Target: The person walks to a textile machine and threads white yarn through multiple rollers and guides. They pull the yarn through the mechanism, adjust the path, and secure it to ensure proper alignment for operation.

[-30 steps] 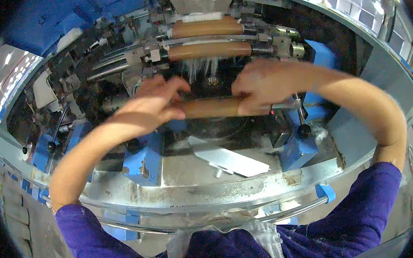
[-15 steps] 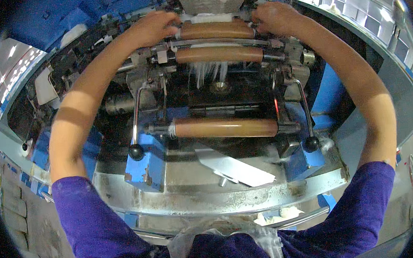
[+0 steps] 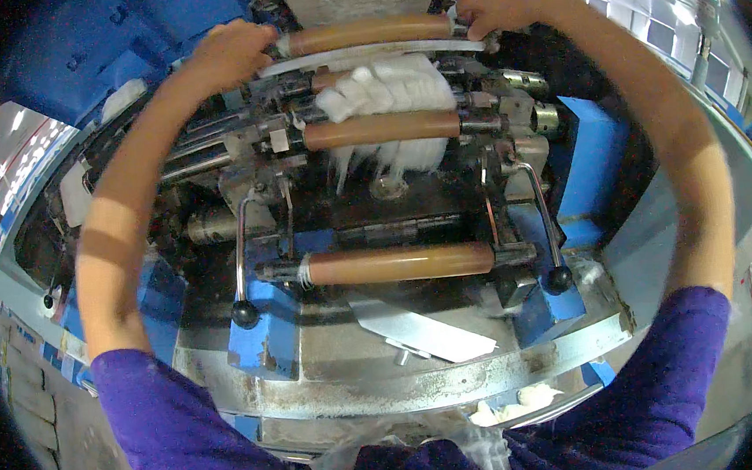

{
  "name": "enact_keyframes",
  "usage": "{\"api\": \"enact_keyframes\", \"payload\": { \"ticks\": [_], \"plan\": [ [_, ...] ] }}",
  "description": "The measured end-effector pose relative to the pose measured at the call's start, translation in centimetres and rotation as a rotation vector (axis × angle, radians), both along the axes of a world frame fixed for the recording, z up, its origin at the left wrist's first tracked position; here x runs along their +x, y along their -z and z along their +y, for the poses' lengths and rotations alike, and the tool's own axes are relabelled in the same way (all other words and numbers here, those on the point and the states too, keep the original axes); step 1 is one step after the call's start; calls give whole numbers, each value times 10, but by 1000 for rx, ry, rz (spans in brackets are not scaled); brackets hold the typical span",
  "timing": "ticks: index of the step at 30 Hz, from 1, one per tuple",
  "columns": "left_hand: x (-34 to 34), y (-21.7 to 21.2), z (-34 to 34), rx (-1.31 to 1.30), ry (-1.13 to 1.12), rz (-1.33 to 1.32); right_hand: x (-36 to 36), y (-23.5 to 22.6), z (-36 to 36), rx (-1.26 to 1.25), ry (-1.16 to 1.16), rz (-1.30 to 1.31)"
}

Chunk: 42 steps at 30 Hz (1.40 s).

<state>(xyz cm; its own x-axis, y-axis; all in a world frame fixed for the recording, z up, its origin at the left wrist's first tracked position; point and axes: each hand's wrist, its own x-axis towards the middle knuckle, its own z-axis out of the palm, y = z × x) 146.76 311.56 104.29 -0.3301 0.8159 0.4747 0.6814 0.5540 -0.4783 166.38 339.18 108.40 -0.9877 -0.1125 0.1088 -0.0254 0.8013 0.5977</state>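
A: I'm driving this from far off; what does the machine [image 3: 458, 380] have us holding?

B: The upper roller [image 3: 364, 33], at the back, above a pale bar [image 3: 371, 56]. My left hand [image 3: 242, 49] and right hand [image 3: 500, 9] are at its two ends, each grip clamped on the roller's end as far as the blur lets me see. I'd judge that holding both ends keeps it level and my fingers off the brown surface.

A: And the cotton [image 3: 382, 91]?

B: Bunched behind the middle roller [image 3: 381, 128], loose strands hanging below it. I suspect that roller keeps it from sliding.

A: Count for me, biggest first.

B: One machine. Four brown rollers: upper, middle, the front roller [image 3: 400, 264], and a hidden roller [image 3: 324, 81] mostly under the cotton. One bunch of cotton. Two blue blocks [image 3: 263, 343], apparently supports. One pale plate [image 3: 423, 330], lying between them. Two bright levers [image 3: 240, 237] flanking the front roller, probably one per end. Three black knobs [image 3: 245, 314]: one on each lever, another far left.
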Motion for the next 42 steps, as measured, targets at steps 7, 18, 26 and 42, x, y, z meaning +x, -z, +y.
{"api": "enact_keyframes", "payload": {
  "ticks": [7, 18, 26, 42],
  "plan": [
    [90, 75, -100, 192, 240, 68, 103, 45, -63, -50, -5, -101],
    [118, 140, -94, 14, 170, -125, 112, 152, -79, -48, -13, -159],
    [115, 149, -88, -16, 280, -137, 97, 123, -90, -14, 23, 276],
    [28, 88, -44, 482, 386, -665, -110, 67, -66, -965, -194, 322]
  ]
}}
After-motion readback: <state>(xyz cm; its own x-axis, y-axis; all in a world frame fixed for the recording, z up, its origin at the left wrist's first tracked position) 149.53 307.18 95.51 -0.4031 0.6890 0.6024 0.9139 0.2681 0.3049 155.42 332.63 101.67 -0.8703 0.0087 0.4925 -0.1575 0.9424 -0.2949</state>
